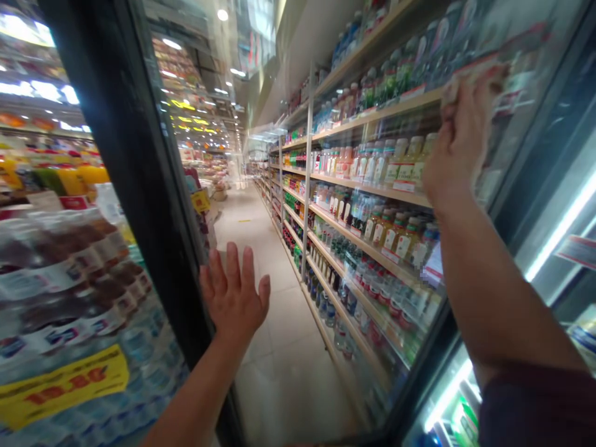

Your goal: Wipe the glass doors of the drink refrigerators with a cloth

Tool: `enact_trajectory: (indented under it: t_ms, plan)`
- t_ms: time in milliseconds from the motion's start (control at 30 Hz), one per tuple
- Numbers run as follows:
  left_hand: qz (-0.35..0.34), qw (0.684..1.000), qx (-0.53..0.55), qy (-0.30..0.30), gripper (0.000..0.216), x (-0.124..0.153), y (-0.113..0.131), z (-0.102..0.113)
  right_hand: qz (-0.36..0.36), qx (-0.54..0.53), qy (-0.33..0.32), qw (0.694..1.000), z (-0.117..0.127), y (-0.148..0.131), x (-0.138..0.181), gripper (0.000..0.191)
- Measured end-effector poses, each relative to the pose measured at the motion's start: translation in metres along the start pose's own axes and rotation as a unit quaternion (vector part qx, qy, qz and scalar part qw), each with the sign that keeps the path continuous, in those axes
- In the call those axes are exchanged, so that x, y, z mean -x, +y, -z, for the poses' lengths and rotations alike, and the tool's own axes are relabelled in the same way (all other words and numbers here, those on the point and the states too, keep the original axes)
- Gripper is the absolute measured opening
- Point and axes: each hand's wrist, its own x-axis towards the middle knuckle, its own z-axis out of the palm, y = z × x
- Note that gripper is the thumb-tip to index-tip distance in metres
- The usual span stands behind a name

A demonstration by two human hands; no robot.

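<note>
My right hand (459, 139) is raised high and presses a pale cloth (472, 71) flat against a glass cooler door (372, 347). The pane shows blurred shelves of bottled drinks (372, 230). My left hand (235, 298) is lower, with its fingers spread and nothing in it. It is held up beside the black frame (139, 186) of the neighbouring door; I cannot tell whether it touches the frame.
The left-hand cooler door holds bottled drinks (69, 273) behind a yellow price label (60, 388). A long tiled aisle (261, 248) runs ahead between shelves. At the far right a lit cooler interior (559, 230) shows packaged goods.
</note>
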Motion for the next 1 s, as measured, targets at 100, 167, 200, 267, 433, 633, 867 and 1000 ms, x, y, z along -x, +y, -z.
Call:
enact_trajectory:
  t_ms: [100,167,200,267,433,633,867,1000]
  plan:
    - [-0.002,1.000,-0.001,0.000,0.075,0.000,0.001,0.001,0.086,-0.078,-0.077,0.990,0.017,-0.014,0.050,0.054]
    - [-0.008,1.000,-0.010,0.002,0.076,0.000,0.001,0.002,0.081,-0.097,-0.094,0.988,0.026,0.011,0.065,0.056]
    - [-0.010,1.000,-0.015,0.003,0.076,0.000,0.001,0.002,0.049,-0.091,-0.077,0.992,0.029,0.032,0.068,0.057]
    - [-0.010,1.000,-0.018,0.004,0.075,0.000,0.002,0.002,-0.068,-0.053,-0.048,0.995,0.032,0.074,0.073,0.060]
    - [-0.012,1.000,-0.009,0.012,0.075,0.000,0.003,0.003,-0.100,-0.009,0.020,0.995,0.036,0.031,0.136,0.059]
    - [-0.002,1.000,0.000,0.005,0.076,0.001,0.001,0.002,0.063,-0.098,-0.174,0.978,0.056,-0.086,0.231,0.070]
    - [-0.015,0.999,-0.008,0.029,0.077,0.001,0.001,0.001,-0.242,0.010,0.005,0.970,0.072,-0.020,0.245,0.051]
    - [-0.027,0.999,-0.002,0.036,0.074,0.000,0.000,0.000,-0.180,-0.019,-0.066,0.981,0.076,-0.082,0.308,0.057]
